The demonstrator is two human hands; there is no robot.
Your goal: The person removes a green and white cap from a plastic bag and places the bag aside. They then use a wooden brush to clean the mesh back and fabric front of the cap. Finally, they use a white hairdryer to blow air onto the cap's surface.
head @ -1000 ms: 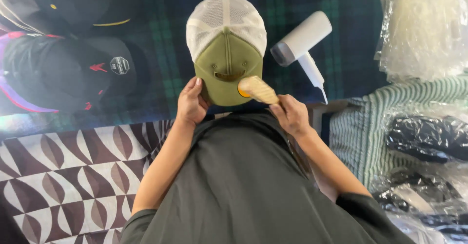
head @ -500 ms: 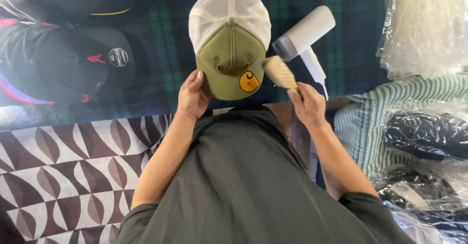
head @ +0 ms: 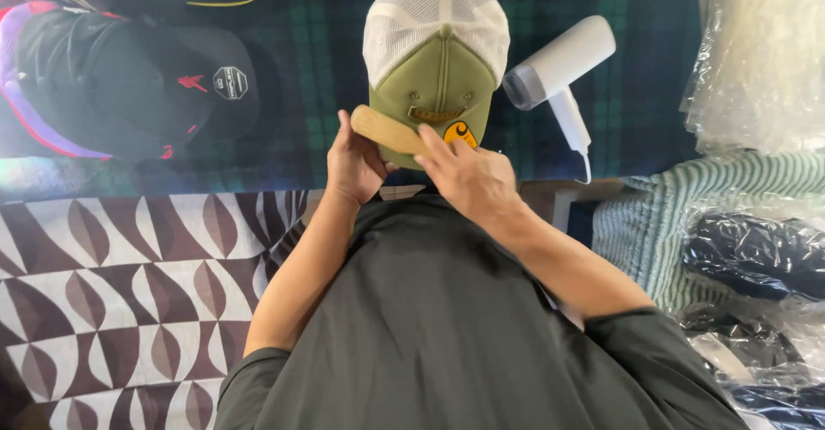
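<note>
I count one olive cap (head: 436, 69) pinched by my left hand (head: 354, 162), one wooden brush (head: 387, 129) clasped by my right hand (head: 468, 176), one round yellow patch (head: 460, 132).

The brim of the green-and-white mesh cap (head: 436, 60) is mostly hidden behind the left hand (head: 354, 165), the right hand (head: 468, 176) and the wooden brush (head: 388, 131). The brush's bristles face away and its handle disappears into the right hand, so the grip cannot be made out. The cap's top is cut off by the upper edge. The white hair dryer (head: 559, 65) has a cord that runs out of sight below it. The black cap (head: 129, 86) is cropped at the left edge. The contents of the plastic bags (head: 756, 60) are blurred by the wrap.
</note>
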